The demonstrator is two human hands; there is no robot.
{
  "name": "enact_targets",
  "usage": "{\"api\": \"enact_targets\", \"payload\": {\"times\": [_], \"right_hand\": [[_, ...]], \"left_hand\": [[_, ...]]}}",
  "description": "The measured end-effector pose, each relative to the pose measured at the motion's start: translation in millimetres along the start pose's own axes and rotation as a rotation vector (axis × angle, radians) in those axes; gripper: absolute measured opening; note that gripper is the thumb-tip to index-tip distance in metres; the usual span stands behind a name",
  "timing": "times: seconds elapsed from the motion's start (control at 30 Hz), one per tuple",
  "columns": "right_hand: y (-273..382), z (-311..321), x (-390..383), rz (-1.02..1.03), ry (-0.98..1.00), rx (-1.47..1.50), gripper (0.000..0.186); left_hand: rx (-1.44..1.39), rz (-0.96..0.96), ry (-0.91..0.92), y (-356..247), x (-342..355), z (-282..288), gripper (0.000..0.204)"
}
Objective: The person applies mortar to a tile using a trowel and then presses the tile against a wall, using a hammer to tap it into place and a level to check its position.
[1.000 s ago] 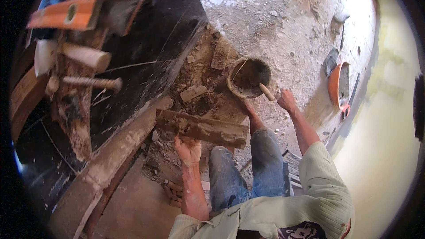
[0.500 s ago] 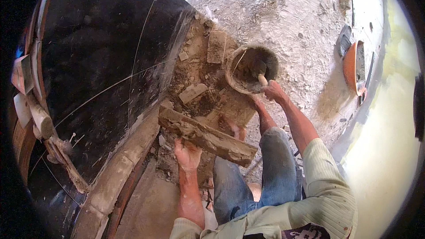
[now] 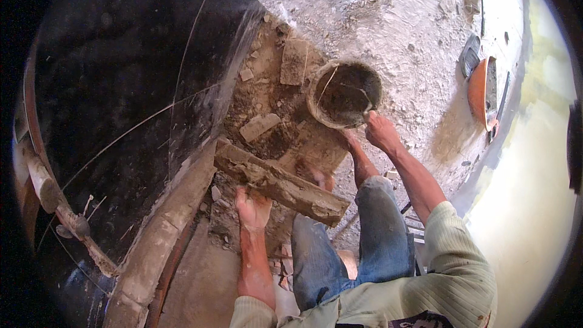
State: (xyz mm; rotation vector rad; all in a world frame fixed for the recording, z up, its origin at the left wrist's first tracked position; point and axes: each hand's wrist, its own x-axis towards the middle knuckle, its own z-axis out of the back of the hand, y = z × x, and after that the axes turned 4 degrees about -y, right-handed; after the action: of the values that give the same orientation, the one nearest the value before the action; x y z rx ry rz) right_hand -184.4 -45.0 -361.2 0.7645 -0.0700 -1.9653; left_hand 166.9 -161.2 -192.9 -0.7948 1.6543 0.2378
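Observation:
My left hand [image 3: 252, 206] grips a long board coated with mud-coloured mortar [image 3: 282, 185] from beneath, tilted down toward the right. My right hand [image 3: 379, 127] is closed on a trowel's handle [image 3: 368, 110] at the near right rim of a round bucket [image 3: 322, 112]. The bucket has dark mortar [image 3: 343, 94] inside and a thin wire handle. The trowel's blade is hard to make out within the bucket. My bare feet and jeans-clad legs show below the board and bucket.
A black stone slab [image 3: 121, 73] rises at the left above a mortar-coated ledge [image 3: 161, 225]. Rubble and broken blocks [image 3: 258, 127] surround the bucket. An orange basin [image 3: 480, 94] and dark tools [image 3: 470, 54] lie at the right beside a pale wall [image 3: 528, 194].
My right hand has reached up to the bucket and closed on the trowel. The board in my left hand has tilted, its right end lower. The view has swung, taking the level out of sight.

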Motion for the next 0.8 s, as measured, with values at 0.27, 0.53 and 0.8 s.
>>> {"api": "enact_targets", "payload": {"times": [0.27,0.53,0.8], "right_hand": [[21.6,-18.9,38.6,0.063,0.258,-0.036,0.012],[-26.9,4.3,45.4,0.438,0.308,0.116,0.018],[-33.9,98.2,13.9,-0.115,0.646,0.361,0.033]], "left_hand": [[0.110,0.029,0.083,1.4,6.1,-0.9,0.035],[0.136,0.073,0.209,0.4,20.8,11.5,0.034],[0.248,0.082,0.144,0.6,45.7,-4.2,0.033]]}}
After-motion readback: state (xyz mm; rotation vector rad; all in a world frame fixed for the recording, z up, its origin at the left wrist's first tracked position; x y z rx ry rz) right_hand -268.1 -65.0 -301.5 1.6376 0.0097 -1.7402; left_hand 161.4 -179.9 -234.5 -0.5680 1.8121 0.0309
